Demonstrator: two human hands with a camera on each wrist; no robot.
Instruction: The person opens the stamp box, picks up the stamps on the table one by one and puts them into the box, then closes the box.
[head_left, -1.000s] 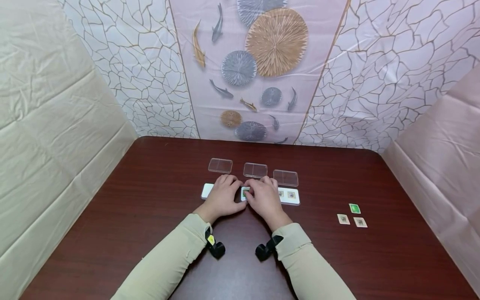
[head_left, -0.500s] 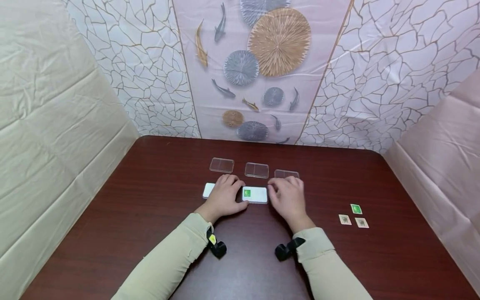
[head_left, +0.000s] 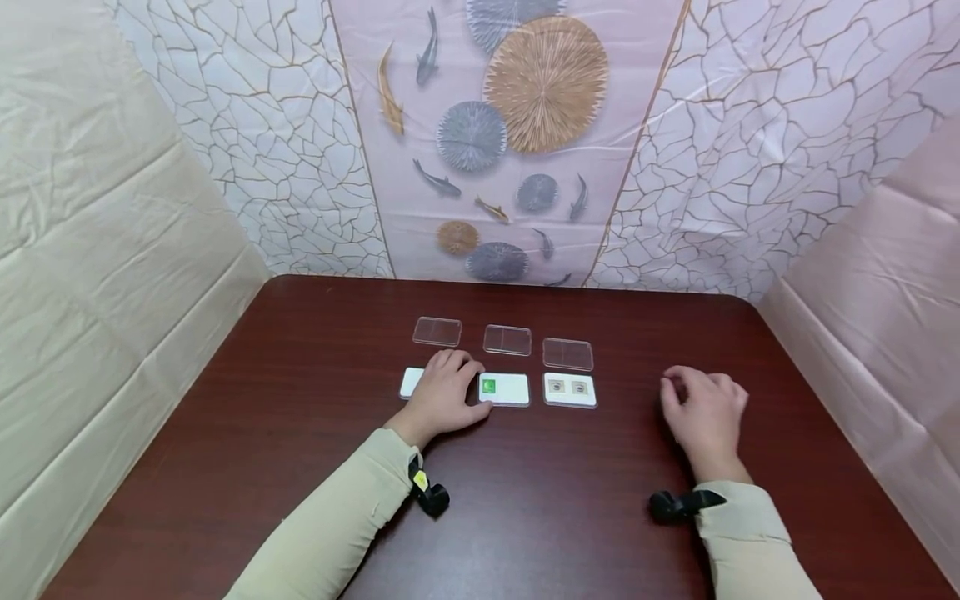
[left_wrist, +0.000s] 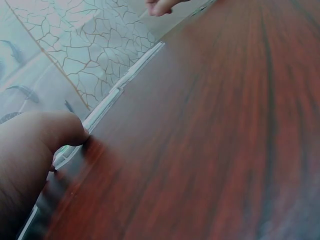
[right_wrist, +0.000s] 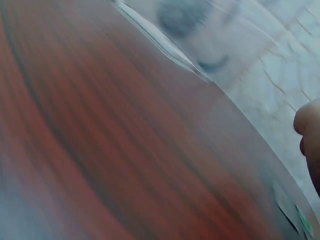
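Note:
A flat white case [head_left: 513, 390] lies mid-table with a small green stamp-like square [head_left: 489, 386] on its left half. My left hand [head_left: 442, 392] holds this case by its left end, thumb at the near edge and index finger at the far edge. Partly hidden beneath that hand is another white case [head_left: 411, 382]. To the right lies a third white case [head_left: 570, 392] bearing two small grey-brown squares [head_left: 557, 387]. My right hand [head_left: 707, 412] hovers at the right, fingers loosely curled, nothing visible in them; it hides loose squares, including a green one [right_wrist: 303, 218].
Three clear plastic lids [head_left: 507, 340] lie in a row behind the white cases. The dark red wooden table [head_left: 555, 517] ends at a patterned cloth [head_left: 675, 192] at the back, with plain cloth hanging on both sides.
My right hand has left the middle case and moved right, past the third case, to over the loose squares. The left hand has stayed at the middle case.

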